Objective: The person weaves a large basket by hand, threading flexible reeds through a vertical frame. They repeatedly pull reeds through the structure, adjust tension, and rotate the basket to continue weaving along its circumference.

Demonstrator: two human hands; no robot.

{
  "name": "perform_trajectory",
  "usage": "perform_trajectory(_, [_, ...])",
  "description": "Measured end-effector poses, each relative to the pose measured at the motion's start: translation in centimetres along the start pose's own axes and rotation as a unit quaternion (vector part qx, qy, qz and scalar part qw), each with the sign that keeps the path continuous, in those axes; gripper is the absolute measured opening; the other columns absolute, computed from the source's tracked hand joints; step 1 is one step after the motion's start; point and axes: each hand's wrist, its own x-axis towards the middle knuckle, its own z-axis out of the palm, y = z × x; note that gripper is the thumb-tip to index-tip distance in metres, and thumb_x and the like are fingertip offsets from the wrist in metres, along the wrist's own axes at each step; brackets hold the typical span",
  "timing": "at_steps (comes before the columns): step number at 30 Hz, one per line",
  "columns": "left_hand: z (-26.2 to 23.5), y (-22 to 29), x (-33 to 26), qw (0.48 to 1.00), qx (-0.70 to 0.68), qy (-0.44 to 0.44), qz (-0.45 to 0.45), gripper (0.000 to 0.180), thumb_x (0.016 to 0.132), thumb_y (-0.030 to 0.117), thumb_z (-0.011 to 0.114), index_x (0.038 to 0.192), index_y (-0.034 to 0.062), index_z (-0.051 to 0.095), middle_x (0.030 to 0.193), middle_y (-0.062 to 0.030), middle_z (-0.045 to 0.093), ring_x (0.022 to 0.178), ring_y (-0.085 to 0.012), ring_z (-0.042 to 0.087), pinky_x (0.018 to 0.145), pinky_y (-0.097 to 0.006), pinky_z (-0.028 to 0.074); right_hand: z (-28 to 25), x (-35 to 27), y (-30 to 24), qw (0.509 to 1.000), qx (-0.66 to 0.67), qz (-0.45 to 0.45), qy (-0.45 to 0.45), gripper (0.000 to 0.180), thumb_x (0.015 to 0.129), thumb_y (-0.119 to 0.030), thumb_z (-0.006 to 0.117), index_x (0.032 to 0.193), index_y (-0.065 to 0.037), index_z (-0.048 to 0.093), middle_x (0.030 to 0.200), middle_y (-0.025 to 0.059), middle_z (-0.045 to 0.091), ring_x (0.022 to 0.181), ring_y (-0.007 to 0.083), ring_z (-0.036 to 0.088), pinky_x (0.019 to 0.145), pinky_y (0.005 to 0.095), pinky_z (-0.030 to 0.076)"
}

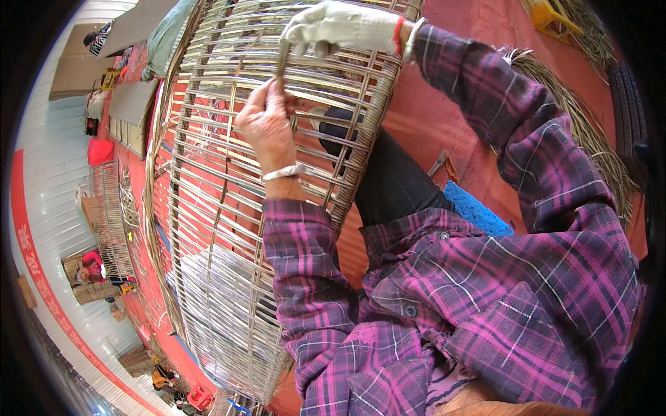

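A big woven cane frame, shaped like a basket or chair shell, leans against my lap. My bare left hand, with a pale bangle on the wrist, pinches a thin cane strip among the frame's ribs. My right hand wears a white work glove with a red cuff and grips the same strip near the frame's upper rim. Both arms are in purple plaid sleeves. My dark trouser leg shows through the ribs.
A bundle of loose cane strips lies on the red floor to my right. A blue mat and a small tool lie by my leg. More woven frames and a seated person are at the left.
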Motion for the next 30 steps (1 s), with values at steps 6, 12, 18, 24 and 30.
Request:
perform_trajectory(6, [-2.4, -0.2, -1.4, 0.998, 0.024, 0.043, -0.048, 0.011, 0.090, 0.008, 0.066, 0.089, -0.0029, 0.069, 0.066, -0.0038, 0.063, 0.052, -0.0062, 0.055, 0.044, -0.019, 0.042, 4.6, 1.8, 2.6, 0.851, -0.520, -0.068, -0.035, 0.021, 0.074, -0.016, 0.062, 0.092, -0.007, 0.071, 0.089, 0.0176, 0.070, 0.083, 0.0366, 0.068, 0.070, 0.0430, 0.054])
perform_trajectory(12, [-1.1, -1.3, 0.5, 0.897, 0.434, -0.006, 0.084, 0.019, 0.077, 0.024, 0.071, 0.078, 0.0049, 0.072, 0.067, -0.0148, 0.066, 0.062, -0.0314, 0.065, 0.059, -0.040, 0.048, 2.4, 3.8, 3.8, 0.925, -0.323, -0.156, -0.123, 0.030, 0.070, -0.016, 0.064, 0.097, -0.003, 0.071, 0.080, 0.0169, 0.068, 0.071, 0.0277, 0.063, 0.066, 0.0369, 0.051])
perform_trajectory(18, [1.0, -3.0, 1.3, 0.955, 0.295, 0.025, 0.012, 0.017, 0.078, 0.018, 0.071, 0.077, 0.0015, 0.071, 0.067, -0.0146, 0.067, 0.063, -0.0264, 0.066, 0.061, -0.036, 0.049, 0.8, 4.6, 4.3, 0.951, -0.178, -0.130, -0.218, 0.030, 0.072, -0.016, 0.064, 0.098, -0.004, 0.070, 0.077, 0.0130, 0.069, 0.069, 0.0227, 0.062, 0.065, 0.0363, 0.050])
perform_trajectory(24, [1.3, -3.6, -0.1, 0.986, 0.153, 0.064, -0.027, 0.015, 0.086, 0.013, 0.071, 0.087, -0.0014, 0.070, 0.076, -0.0086, 0.067, 0.063, -0.0142, 0.059, 0.059, -0.028, 0.047, -2.9, 5.1, 2.5, 0.949, -0.217, -0.128, -0.190, 0.021, 0.075, -0.020, 0.064, 0.089, -0.006, 0.071, 0.074, 0.0118, 0.068, 0.069, 0.0233, 0.063, 0.066, 0.0368, 0.050])
perform_trajectory(30, [0.7, -0.9, -0.5, 0.959, 0.258, 0.069, 0.094, 0.010, 0.087, 0.004, 0.067, 0.096, -0.0003, 0.070, 0.097, -0.0104, 0.066, 0.086, -0.0224, 0.064, 0.076, -0.031, 0.051, -7.7, 5.7, -1.8, 0.877, -0.469, -0.104, 0.007, 0.019, 0.077, -0.025, 0.065, 0.084, -0.009, 0.073, 0.073, 0.0116, 0.069, 0.071, 0.0249, 0.066, 0.067, 0.0384, 0.051])
